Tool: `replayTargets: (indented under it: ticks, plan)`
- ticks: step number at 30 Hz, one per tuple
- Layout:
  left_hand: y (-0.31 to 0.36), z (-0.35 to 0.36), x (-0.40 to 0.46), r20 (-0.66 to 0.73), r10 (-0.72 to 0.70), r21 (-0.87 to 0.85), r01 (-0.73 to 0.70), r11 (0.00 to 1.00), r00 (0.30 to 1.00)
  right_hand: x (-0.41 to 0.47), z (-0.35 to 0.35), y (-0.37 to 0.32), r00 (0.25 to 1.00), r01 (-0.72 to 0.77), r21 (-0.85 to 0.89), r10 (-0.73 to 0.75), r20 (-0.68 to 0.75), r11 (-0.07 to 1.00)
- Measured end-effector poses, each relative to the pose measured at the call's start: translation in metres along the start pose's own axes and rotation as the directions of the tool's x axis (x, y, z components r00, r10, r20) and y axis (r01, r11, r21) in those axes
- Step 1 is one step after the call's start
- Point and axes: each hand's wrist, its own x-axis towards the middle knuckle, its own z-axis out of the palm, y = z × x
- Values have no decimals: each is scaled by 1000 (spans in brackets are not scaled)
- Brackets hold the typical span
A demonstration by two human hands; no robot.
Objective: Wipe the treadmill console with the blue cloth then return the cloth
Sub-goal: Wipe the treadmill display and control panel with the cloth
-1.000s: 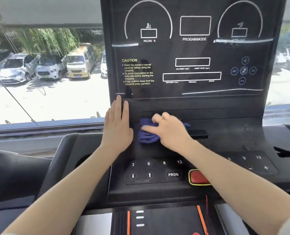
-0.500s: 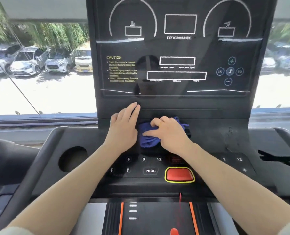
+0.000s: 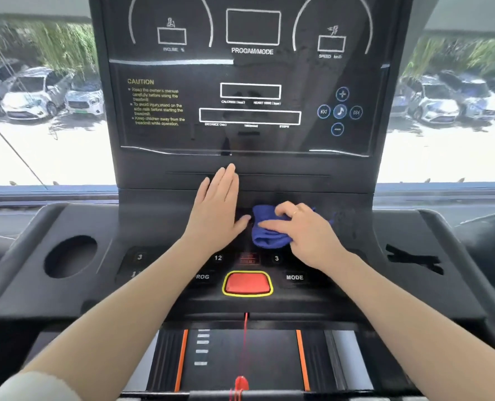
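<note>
blue cloth under the right hand on the treadmill console

the blue cloth (image 3: 269, 233) lies bunched on the sloping black ledge of the treadmill console (image 3: 399, 256), just below the upright display panel (image 3: 249, 82) and just above the row of number keys. the right hand (image 3: 307, 230) rests on top of the cloth; its grip is closed on it, the upper fingers curled over the folds and one finger stretched flat across the fabric toward the left. a ring shows on one finger of this hand.

the left hand (image 3: 217, 209) lies flat on the same ledge, just beside the cloth on its left. its grip is open and holds nothing: the fingers are straight and together, pointing up toward the display panel, and the thumb reaches out to the right, close to the cloth's edge; whether it touches the cloth cannot be told.

below the hands sits a red button (image 3: 247, 283) with a yellow rim, between keys marked "prog" and "mode". a round cup recess (image 3: 69, 256) sits in the console's left wing. a red cord (image 3: 245, 342) hangs from below the button down over the belt (image 3: 240, 360). behind the console, a window shows parked cars (image 3: 37, 94) and trees.
</note>
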Motion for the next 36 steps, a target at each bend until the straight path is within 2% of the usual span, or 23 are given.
replayTargets:
  ticks: [2, 4, 6, 9, 11, 14, 17, 20, 22, 23, 25, 28, 31, 32, 34, 36]
  plan:
    - [10, 4, 3, 0, -48, 43, 48, 998, 999, -14, 0, 28, 996, 80, -129, -85, -28, 988]
    - [18, 5, 3, -38, -98, 63, 100, 993, 994, -18, -5, 64, 990, 36, -212, -63, -124, 977]
    - [23, 7, 4, -44, -145, 44, 147, 988, 988, -17, -17, 90, 974, -39, -219, -12, -227, 975]
    - [31, 8, 8, -65, -200, 29, 202, 979, 978, -16, -17, 93, 951, -135, -157, 83, -299, 978]
    - [37, 9, 10, -77, -243, 34, 246, 969, 967, -21, -7, 73, 962, -92, -77, 69, -264, 993]
    - [43, 10, 12, -79, -257, -27, 255, 966, 963, -33, -1, 55, 984, 160, -77, -165, -69, 984]
    - [44, 9, 13, -86, -252, -62, 247, 967, 964, -23, -14, 84, 977, 206, -68, -209, -39, 976]
    - [43, 9, 11, -86, -261, -47, 258, 965, 962, -16, -32, 121, 971, 96, -117, -119, -209, 989]
    - [43, 9, 11, -94, -263, -34, 261, 965, 960, -21, -32, 125, 963, -31, -57, 14, -268, 998]
    - [43, 9, 11, -96, -263, -30, 262, 965, 960, -24, -29, 119, 961, -87, 12, 88, -264, 996]
    - [44, 9, 10, -96, -259, -28, 258, 966, 961, -34, -19, 96, 974, -140, 142, 162, -161, 980]
    - [44, 8, 10, -97, -262, -38, 259, 965, 960, -48, -14, 68, 994, -88, 206, 73, 80, 975]
    - [44, 6, 10, -95, -264, -38, 261, 965, 960, -47, -24, 81, 982, -62, 170, 30, 185, 983]
    - [44, 6, 11, -97, -260, -38, 258, 966, 961, -46, -28, 94, 986, -88, 135, 66, 156, 987]
    - [43, 5, 10, -103, -251, -41, 248, 968, 962, -51, -33, 118, 979, -202, 109, 203, 8, 973]
    - [42, 6, 10, -115, -237, -40, 233, 972, 965, -59, -33, 120, 941, -331, 129, 337, -30, 935]
